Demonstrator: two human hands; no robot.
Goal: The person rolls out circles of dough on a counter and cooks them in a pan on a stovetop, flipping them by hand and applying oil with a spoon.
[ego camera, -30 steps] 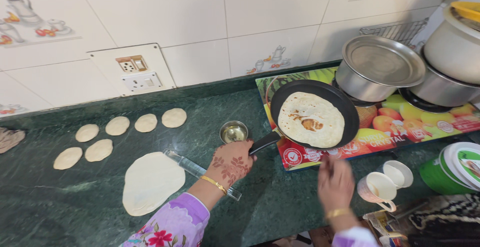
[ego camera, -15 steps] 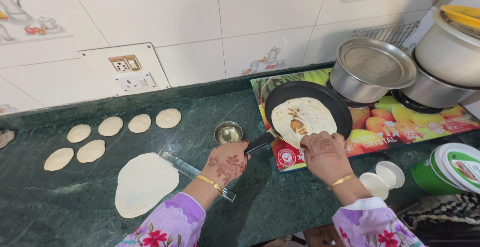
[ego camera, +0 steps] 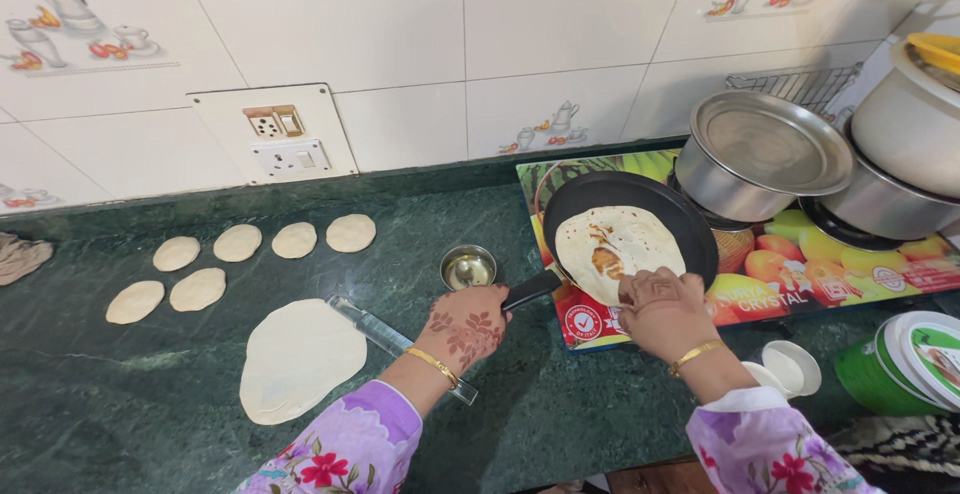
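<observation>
My left hand (ego camera: 463,326) grips the black handle of a flat black pan (ego camera: 690,222) that sits on a stove with a fruit-printed top (ego camera: 820,254). A round flatbread (ego camera: 615,236) with brown spots lies in the pan. My right hand (ego camera: 664,312) rests on the near edge of the flatbread, fingers bent down onto it. A small steel bowl (ego camera: 467,266) stands just left of the pan handle.
A rolled-out raw dough sheet (ego camera: 300,359) and a clear rolling pin (ego camera: 375,329) lie on the green counter (ego camera: 120,394). Several small dough discs (ego camera: 240,242) sit further left. Steel pots (ego camera: 760,149) stand on the stove behind; a white cup (ego camera: 790,366) and green-lidded tub (ego camera: 915,359) at right.
My right hand came up from the counter edge onto the flatbread's near edge. The flatbread has turned a little in the pan. The left hand keeps the handle.
</observation>
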